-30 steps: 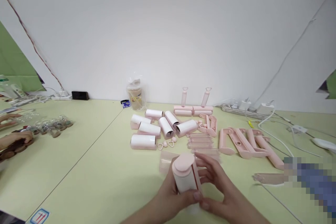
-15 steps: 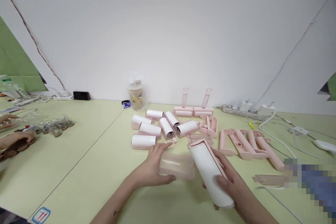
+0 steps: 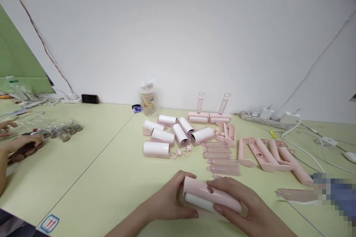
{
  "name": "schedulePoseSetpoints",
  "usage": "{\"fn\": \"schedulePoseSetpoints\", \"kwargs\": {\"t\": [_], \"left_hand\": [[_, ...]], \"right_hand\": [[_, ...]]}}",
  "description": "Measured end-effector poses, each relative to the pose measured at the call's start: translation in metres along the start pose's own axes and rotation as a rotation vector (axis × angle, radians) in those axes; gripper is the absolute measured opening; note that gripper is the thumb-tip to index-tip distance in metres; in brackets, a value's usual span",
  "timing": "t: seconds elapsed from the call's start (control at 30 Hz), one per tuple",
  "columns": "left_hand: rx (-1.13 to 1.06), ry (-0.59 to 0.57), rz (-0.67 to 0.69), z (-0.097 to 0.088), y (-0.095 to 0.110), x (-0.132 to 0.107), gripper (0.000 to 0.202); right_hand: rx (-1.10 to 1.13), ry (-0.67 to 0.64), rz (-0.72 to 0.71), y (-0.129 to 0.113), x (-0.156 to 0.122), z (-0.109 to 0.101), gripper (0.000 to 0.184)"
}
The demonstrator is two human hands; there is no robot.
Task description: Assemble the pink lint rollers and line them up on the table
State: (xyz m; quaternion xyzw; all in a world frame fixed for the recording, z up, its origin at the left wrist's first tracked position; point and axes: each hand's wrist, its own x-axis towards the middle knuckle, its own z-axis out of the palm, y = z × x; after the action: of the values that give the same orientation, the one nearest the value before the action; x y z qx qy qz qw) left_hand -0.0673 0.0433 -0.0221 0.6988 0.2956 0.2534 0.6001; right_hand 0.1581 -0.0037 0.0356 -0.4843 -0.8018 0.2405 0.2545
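Observation:
A pink and white lint roller head [image 3: 211, 197] lies sideways between both of my hands, low over the pale green table [image 3: 97, 177]. My left hand [image 3: 169, 202] wraps its left end, thumb under, fingers over. My right hand [image 3: 239, 203] covers its right part with fingers curled on top. Behind it lie several white rolls in pink shells [image 3: 167, 139], a few small pink heart pieces [image 3: 180, 152], clear pink covers [image 3: 221, 157] and pink handles [image 3: 267, 152].
Two assembled rollers [image 3: 208, 114] stand by the wall, next to a wrapped jar [image 3: 148, 100]. A power strip with chargers and cables [image 3: 275, 118] runs at right. At far left another person's hands [image 3: 16, 144] work by small glass jars [image 3: 61, 131].
My left hand left the clear cover and came onto the roller. The roller went from tilted in my right hand to lying level between both hands, closer to me.

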Motion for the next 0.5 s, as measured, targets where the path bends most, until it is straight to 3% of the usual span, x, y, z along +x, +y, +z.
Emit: {"fn": "schedulePoseSetpoints", "kwargs": {"t": [0.13,0.33,0.5], "left_hand": [[0.112,0.008,0.048,-0.004,-0.002,0.0,0.061],[0.083,-0.014,0.03,-0.004,0.0,0.0,0.067],[0.149,-0.018,0.073,-0.006,0.006,-0.001,0.066]], "right_hand": [[-0.035,-0.058,-0.045,0.002,0.002,0.0,0.025],[-0.075,-0.12,-0.048,0.008,0.001,0.007,0.025],[-0.083,0.038,0.043,0.02,-0.002,-0.016,0.028]]}}
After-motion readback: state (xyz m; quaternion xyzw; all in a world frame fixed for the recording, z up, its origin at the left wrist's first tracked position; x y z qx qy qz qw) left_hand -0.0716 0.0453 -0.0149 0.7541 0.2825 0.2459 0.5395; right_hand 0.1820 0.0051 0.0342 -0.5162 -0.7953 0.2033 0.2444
